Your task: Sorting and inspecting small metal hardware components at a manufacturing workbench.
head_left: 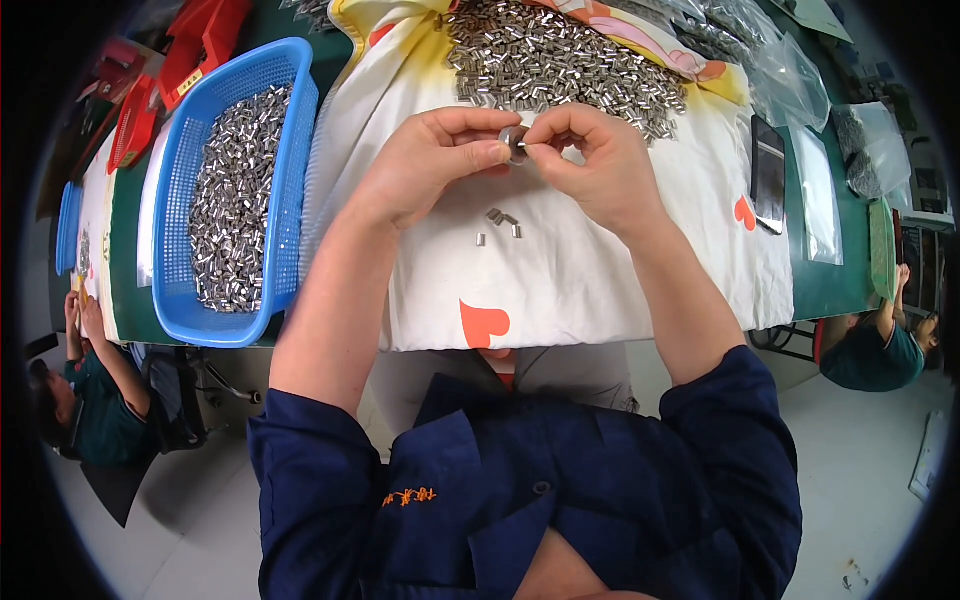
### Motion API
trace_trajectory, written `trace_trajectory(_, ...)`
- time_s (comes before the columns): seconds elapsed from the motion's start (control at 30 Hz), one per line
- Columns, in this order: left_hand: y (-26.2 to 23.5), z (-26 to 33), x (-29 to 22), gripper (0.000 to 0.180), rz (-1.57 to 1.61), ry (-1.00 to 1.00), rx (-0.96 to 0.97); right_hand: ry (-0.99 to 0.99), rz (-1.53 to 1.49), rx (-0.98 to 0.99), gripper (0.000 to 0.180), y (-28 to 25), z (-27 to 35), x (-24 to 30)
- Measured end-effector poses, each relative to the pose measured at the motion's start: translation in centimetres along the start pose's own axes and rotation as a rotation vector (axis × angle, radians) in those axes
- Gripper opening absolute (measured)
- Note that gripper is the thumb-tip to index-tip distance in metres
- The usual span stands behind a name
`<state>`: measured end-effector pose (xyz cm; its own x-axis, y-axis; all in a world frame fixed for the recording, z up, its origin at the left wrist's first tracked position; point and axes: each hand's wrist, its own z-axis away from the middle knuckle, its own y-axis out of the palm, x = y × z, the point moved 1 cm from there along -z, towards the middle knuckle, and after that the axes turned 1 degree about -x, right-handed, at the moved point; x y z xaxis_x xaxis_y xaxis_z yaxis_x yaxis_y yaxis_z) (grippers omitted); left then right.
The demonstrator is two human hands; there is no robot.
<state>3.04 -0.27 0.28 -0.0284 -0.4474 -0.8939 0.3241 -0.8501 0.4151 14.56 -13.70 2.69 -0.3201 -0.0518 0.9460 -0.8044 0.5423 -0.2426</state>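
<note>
Over the white cloth [575, 285], my two hands meet at chest height. My left hand [432, 158] is closed, gripping a small round grey metal disc [516, 140] between thumb and fingers. Thumb and forefinger of my right hand [598, 165] pinch something small and shiny at the disc's face; the fingers cover most of it, so its kind cannot be made out. Just beyond the hands lies a large pile of short silvery metal cylinders [565, 65]. Several loose cylinders [496, 216] rest on the cloth below my hands.
To the left stands a blue perforated basket [292, 190] full of similar cylinders. Red bins [195, 50] sit behind it. At right are a dark phone [769, 175], clear plastic bags [790, 80] and a green tray [882, 250]. Other people [110, 400] sit at both sides.
</note>
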Motion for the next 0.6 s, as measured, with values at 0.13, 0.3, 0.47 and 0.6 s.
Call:
trace_trajectory(0.13, 0.2, 0.1, -0.1, 0.032, -0.092, -0.026, -0.048, -0.139, 0.241, -0.019, 0.01, 0.1, 0.3, 0.4)
trace_trajectory(0.3, 0.2, 0.2, -0.2, 0.032, -0.227, -0.025, -0.075, -0.11, 0.247, -0.008, 0.009, 0.4, 0.3, -0.1)
trace_trajectory(0.47, 0.1, 0.2, -0.3, 0.031, -0.157, -0.047, -0.041, 0.053, 0.078, 0.058, 0.009, -0.6, -0.3, -0.5)
trace_trajectory(0.6, 0.4, 0.1, -0.3, 0.031, -0.217, -0.1, -0.026, 0.174, 0.141, 0.149, 0.01, -1.3, -0.6, -0.1)
